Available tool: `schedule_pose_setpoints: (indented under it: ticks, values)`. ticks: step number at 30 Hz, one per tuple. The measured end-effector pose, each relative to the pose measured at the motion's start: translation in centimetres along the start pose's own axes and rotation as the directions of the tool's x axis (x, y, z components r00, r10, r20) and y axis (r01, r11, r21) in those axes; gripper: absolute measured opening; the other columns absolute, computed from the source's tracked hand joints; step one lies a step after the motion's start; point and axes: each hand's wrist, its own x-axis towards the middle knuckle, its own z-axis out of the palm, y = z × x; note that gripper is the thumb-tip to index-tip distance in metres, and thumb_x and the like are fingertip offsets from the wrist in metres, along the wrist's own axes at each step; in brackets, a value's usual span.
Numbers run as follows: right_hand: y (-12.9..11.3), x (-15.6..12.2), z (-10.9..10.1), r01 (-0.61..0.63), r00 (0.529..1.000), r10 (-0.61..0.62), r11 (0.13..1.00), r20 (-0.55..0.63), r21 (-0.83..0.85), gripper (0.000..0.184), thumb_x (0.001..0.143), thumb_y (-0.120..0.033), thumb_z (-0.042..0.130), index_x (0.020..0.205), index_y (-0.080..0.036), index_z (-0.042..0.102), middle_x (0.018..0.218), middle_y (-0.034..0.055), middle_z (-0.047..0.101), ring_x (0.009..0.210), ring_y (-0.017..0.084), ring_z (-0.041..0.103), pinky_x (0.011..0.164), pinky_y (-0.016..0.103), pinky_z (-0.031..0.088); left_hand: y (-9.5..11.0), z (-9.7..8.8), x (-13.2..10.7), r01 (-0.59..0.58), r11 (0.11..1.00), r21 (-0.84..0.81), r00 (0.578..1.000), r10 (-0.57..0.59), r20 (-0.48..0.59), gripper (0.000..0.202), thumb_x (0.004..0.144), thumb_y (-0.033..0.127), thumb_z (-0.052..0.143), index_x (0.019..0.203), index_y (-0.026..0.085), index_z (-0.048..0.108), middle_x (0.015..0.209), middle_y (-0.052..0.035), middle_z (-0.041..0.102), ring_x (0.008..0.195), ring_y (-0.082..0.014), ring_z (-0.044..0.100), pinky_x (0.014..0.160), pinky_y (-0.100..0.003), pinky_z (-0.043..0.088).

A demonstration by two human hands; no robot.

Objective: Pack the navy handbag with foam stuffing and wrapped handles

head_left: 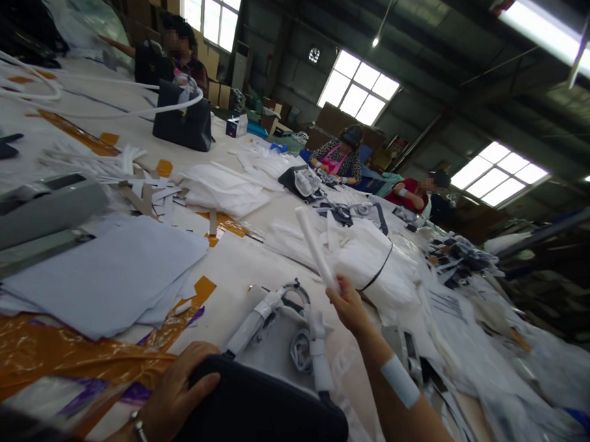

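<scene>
My left hand lies on the edge of a black bag at the bottom of the view, thumb over its rim, fingers gripping it. My right hand is raised over the table and pinches the lower end of a rolled white paper tube that points up and to the left. A white band wraps my right forearm. Below the tube lie white-wrapped bag handles and a grey strap on the table.
A long work table carries pale blue sheets, orange film, white paper wads, white strips and a black handbag. Three people sit along the far side. Cardboard boxes stand behind them.
</scene>
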Motion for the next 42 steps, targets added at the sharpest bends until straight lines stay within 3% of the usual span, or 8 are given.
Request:
schedule_pose_setpoints:
  ticks: [4, 7, 13, 18, 25, 32, 37, 42]
  values:
    - [3.2, -11.2, -4.4, -0.089, 0.996, 0.090, 0.994, -0.002, 0.059, 0.038, 0.088, -0.044, 0.044, 0.114, -0.019, 0.057, 0.100, 0.0076, 0.061, 0.094, 0.021, 0.057, 0.083, 0.033, 0.046, -0.4, 0.1, 0.0, 0.022, 1.000, 0.003, 1.000, -0.022, -0.001, 0.035, 0.082, 0.052, 0.049, 0.095, 0.021, 0.060, 0.097, -0.0032, 0.061, 0.095, -0.0199, 0.056, 0.088, -0.028, 0.044]
    - [5.0, -18.6, -6.7, -0.187, 0.980, 0.193, 0.976, 0.051, -0.109, 0.037, 0.089, -0.045, 0.045, 0.115, -0.023, 0.059, 0.103, 0.0070, 0.059, 0.099, 0.021, 0.057, 0.090, 0.034, 0.044, -0.9, 0.2, 0.0, 0.043, 0.999, 0.022, 0.999, -0.043, -0.004, 0.039, 0.080, 0.054, 0.051, 0.098, 0.020, 0.061, 0.100, -0.0036, 0.062, 0.098, -0.0210, 0.056, 0.091, -0.029, 0.043]
    - [5.0, -25.5, -10.2, -0.228, 0.966, 0.257, 0.898, 0.028, -0.377, 0.033, 0.088, -0.044, 0.047, 0.113, -0.029, 0.063, 0.102, 0.0070, 0.057, 0.097, 0.021, 0.057, 0.085, 0.033, 0.045, -2.0, 0.4, 0.3, 0.108, 0.994, 0.027, 0.994, -0.108, 0.023, 0.048, 0.080, 0.058, 0.049, 0.103, 0.017, 0.058, 0.107, -0.0052, 0.060, 0.102, -0.0231, 0.054, 0.096, -0.033, 0.039]
    - [4.7, -25.3, -11.2, -0.180, 0.966, 0.247, 0.863, 0.083, -0.472, 0.029, 0.087, -0.038, 0.049, 0.107, -0.028, 0.067, 0.094, 0.0062, 0.059, 0.091, 0.022, 0.057, 0.082, 0.035, 0.043, -2.5, 0.3, 0.4, 0.122, 0.991, 0.052, 0.991, -0.125, 0.049, 0.053, 0.079, 0.061, 0.048, 0.105, 0.017, 0.057, 0.109, -0.0065, 0.061, 0.103, -0.0244, 0.054, 0.097, -0.035, 0.039]
    - [5.3, -23.6, -11.2, -0.035, 0.967, 0.161, 0.848, 0.195, -0.529, 0.023, 0.082, -0.029, 0.055, 0.099, -0.031, 0.070, 0.088, 0.0061, 0.061, 0.089, 0.024, 0.057, 0.080, 0.034, 0.041, -0.5, 0.0, 0.0, 0.094, 0.995, 0.034, 0.994, -0.096, 0.047, 0.051, 0.082, 0.058, 0.049, 0.106, 0.015, 0.059, 0.110, -0.0075, 0.063, 0.105, -0.0246, 0.055, 0.099, -0.036, 0.039]
    - [4.6, -22.0, -11.4, 0.016, 0.973, 0.104, 0.859, 0.205, -0.513, 0.027, 0.082, -0.025, 0.055, 0.107, -0.028, 0.067, 0.094, 0.0067, 0.058, 0.092, 0.023, 0.053, 0.083, 0.034, 0.039, 0.0, 0.0, -0.2, 0.079, 0.996, 0.043, 0.997, -0.079, -0.006, 0.056, 0.080, 0.062, 0.048, 0.104, 0.014, 0.061, 0.106, -0.0066, 0.065, 0.103, -0.0258, 0.057, 0.098, -0.037, 0.041]
    - [2.6, -19.3, -7.7, 0.077, 0.981, -0.002, 0.919, 0.193, -0.386, 0.022, 0.085, -0.027, 0.055, 0.103, -0.026, 0.068, 0.092, 0.0062, 0.056, 0.091, 0.021, 0.051, 0.085, 0.034, 0.039, -0.3, 0.6, -0.2, 0.090, 0.996, 0.017, 0.995, -0.089, -0.036, 0.055, 0.078, 0.062, 0.050, 0.103, 0.014, 0.062, 0.105, -0.0048, 0.066, 0.100, -0.0254, 0.059, 0.099, -0.036, 0.041]
    - [0.8, -16.8, -0.8, 0.088, 0.959, -0.090, 0.996, 0.271, 0.019, 0.017, 0.081, -0.021, 0.057, 0.092, -0.022, 0.070, 0.085, 0.0033, 0.053, 0.083, 0.017, 0.052, 0.079, 0.029, 0.041, 0.7, -0.1, -0.3, 0.134, 0.990, -0.047, 0.991, -0.133, 0.016, 0.053, 0.078, 0.057, 0.054, 0.105, 0.012, 0.060, 0.108, -0.0066, 0.066, 0.106, -0.0270, 0.055, 0.103, -0.038, 0.036]
